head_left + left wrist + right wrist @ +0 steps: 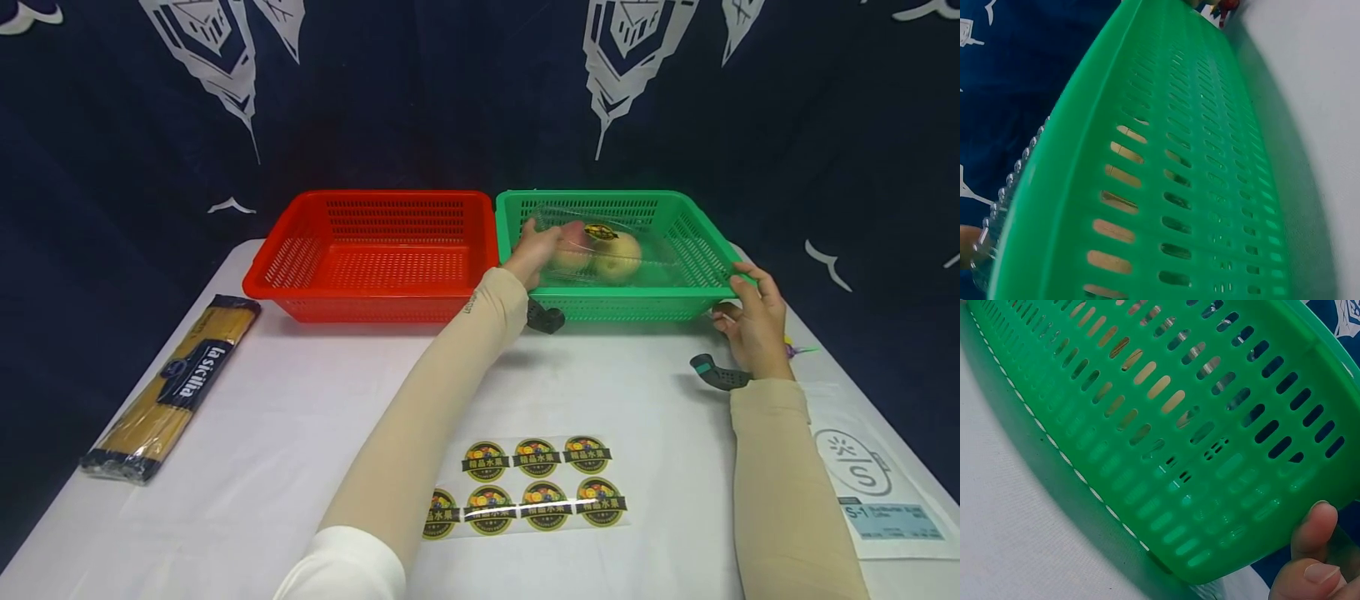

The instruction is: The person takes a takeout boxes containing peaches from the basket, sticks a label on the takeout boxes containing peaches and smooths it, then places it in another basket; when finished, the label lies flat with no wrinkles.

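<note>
A clear plastic fruit box with two peaches inside and a black-and-gold label on its lid lies in the green basket. My left hand reaches over the basket's front left rim and holds the box by its left end. In the left wrist view only a fingertip shows, at the box's ridged edge. At the front right corner, my right hand grips the basket's rim. The right wrist view shows its fingers at that corner.
A red basket stands against the green one's left side. Spaghetti in a pack lies at the left. A sheet of round fruit labels is at the front middle, and a white printed packet at the right, partly behind the right forearm.
</note>
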Tool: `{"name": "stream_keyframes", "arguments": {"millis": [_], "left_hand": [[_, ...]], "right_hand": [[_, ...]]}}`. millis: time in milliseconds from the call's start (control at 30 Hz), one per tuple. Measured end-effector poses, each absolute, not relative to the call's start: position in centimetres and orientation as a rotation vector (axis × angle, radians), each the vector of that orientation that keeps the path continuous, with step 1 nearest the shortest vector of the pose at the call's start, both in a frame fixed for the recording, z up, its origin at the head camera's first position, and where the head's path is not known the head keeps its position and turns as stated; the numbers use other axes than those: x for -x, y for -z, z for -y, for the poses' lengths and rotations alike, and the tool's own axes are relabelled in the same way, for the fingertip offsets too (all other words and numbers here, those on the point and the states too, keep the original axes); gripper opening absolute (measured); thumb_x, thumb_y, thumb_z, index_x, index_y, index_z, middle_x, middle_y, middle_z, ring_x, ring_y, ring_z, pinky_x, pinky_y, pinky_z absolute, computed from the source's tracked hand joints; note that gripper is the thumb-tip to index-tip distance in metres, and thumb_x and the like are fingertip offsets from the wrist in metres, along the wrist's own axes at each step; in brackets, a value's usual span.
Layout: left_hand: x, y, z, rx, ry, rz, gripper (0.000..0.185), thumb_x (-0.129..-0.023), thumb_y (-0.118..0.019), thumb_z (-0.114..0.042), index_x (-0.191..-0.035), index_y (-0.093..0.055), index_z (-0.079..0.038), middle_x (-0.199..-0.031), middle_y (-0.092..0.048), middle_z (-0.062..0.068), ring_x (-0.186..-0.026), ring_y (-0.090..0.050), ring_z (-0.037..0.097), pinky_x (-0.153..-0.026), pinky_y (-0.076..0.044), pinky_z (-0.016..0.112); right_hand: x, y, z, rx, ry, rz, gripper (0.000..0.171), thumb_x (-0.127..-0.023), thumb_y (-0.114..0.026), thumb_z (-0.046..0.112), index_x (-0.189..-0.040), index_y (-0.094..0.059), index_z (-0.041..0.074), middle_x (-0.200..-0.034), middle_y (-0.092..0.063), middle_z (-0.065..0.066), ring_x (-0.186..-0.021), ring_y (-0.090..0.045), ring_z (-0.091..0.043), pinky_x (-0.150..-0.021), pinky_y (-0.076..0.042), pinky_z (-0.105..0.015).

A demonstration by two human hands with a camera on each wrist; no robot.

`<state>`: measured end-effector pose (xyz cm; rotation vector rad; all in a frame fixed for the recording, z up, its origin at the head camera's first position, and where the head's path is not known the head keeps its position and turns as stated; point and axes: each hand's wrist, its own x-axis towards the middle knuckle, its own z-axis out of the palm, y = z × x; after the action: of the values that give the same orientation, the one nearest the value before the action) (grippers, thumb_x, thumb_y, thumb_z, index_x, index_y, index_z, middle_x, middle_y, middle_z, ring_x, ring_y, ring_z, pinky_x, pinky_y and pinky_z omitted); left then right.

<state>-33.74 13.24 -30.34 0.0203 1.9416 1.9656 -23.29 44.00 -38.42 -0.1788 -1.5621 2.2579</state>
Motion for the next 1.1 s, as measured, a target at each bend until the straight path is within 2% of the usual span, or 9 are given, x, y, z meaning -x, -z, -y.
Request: {"name": "stream_keyframes", "arguments": {"millis": [200,500,600,800,967,1100], "left_hand": [[34.3,30.3,-13.1,-0.037,-1.895,-1.926,0.079,-0.113,-0.043,-0.036,-0.175,0.003,-0.021,-0.182,0.005,-0.001,-0.167,-0.005,0.028,-0.132,-0.017,0.058],[34.3,30.5,-12.1,-0.024,-1.842,-1.941,0.076,-0.115,-0.035,-0.047,-0.175,0.004,-0.021,-0.182,0.006,-0.003,-0.167,-0.001,0.026,-0.133,-0.013,0.057],[34.1,29.8,-11.6,-0.101,-1.807,-1.983,0.071,-0.116,-0.031,-0.05,-0.176,-0.004,-0.024,-0.182,0.006,-0.004,-0.168,0.001,0.025,-0.134,-0.011,0.055],[33.5,27.5,-10.4,-0.205,-1.783,-2.018,0.062,-0.116,-0.029,-0.053,-0.174,-0.024,-0.032,-0.182,-0.011,-0.001,-0.167,-0.012,0.027,-0.133,-0.015,0.056],[32.8,26.3,-8.9,-0.309,-1.855,-1.907,0.062,-0.118,-0.032,-0.047,-0.173,-0.028,-0.019,-0.178,-0.026,0.007,-0.164,-0.024,0.03,-0.133,-0.022,0.049],[31.8,25.4,-6.7,-0.448,-1.861,-1.83,0.057,-0.118,-0.036,-0.04,-0.17,-0.036,-0.015,-0.169,-0.045,0.009,-0.154,-0.045,0.029,-0.128,-0.035,0.043]], "right_hand": [[23.3,38.5,-43.9,0.161,-2.278,1.562,0.023,-0.112,-0.059,0.015,-0.134,-0.061,0.02,-0.123,-0.047,-0.003,-0.071,-0.055,-0.014,-0.053,-0.045,-0.02],[23.2,39.3,-43.0,0.209,-2.248,1.609,0.023,-0.112,-0.059,0.018,-0.135,-0.061,0.023,-0.124,-0.046,-0.002,-0.073,-0.055,-0.013,-0.054,-0.046,-0.02],[23.2,39.4,-42.9,0.232,-2.222,1.616,0.023,-0.112,-0.06,0.02,-0.134,-0.061,0.024,-0.124,-0.046,-0.002,-0.073,-0.055,-0.013,-0.054,-0.045,-0.02],[23.4,39.3,-42.8,0.222,-2.191,1.627,0.022,-0.112,-0.06,0.022,-0.133,-0.062,0.024,-0.123,-0.047,-0.002,-0.073,-0.055,-0.013,-0.054,-0.045,-0.019],[23.1,38.9,-43.4,0.218,-2.198,1.626,0.022,-0.112,-0.059,0.021,-0.134,-0.062,0.024,-0.122,-0.047,-0.003,-0.071,-0.057,-0.012,-0.053,-0.046,-0.02],[22.8,38.4,-43.8,0.229,-2.185,1.635,0.022,-0.112,-0.059,0.022,-0.134,-0.062,0.025,-0.12,-0.047,-0.003,-0.071,-0.057,-0.012,-0.053,-0.047,-0.02]]}}
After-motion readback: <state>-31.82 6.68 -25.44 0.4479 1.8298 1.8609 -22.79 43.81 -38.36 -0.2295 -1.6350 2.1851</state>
